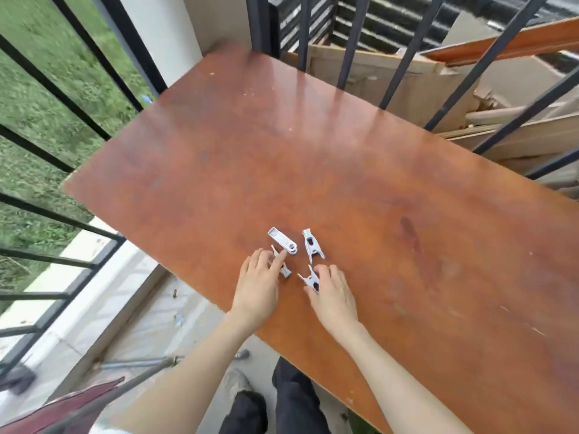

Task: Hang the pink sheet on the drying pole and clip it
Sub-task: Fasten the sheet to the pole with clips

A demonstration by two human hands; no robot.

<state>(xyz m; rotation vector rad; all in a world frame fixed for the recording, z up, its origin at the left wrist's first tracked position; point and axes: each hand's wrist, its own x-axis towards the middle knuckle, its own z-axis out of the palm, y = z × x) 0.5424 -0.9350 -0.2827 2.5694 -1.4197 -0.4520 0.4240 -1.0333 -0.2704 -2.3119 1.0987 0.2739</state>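
Several white plastic clothes clips lie near the front edge of a brown wooden table (313,151). My left hand (258,286) rests with straight fingers on one clip (284,270), its index fingertip touching a flat-lying clip (282,241). My right hand (333,296) pinches another clip (310,280) between fingers and thumb on the tabletop. A fourth clip (312,244) lies free just beyond both hands. At the bottom left a dark pink sheet (72,405) hangs over a grey metal pole (131,385); only its edge shows.
Black balcony railings (78,114) run along the left and behind the table, with grass beyond. Cardboard and wooden boards (407,76) are stacked past the far railing. My legs and shoes (282,402) stand at the table's near edge on a pale floor.
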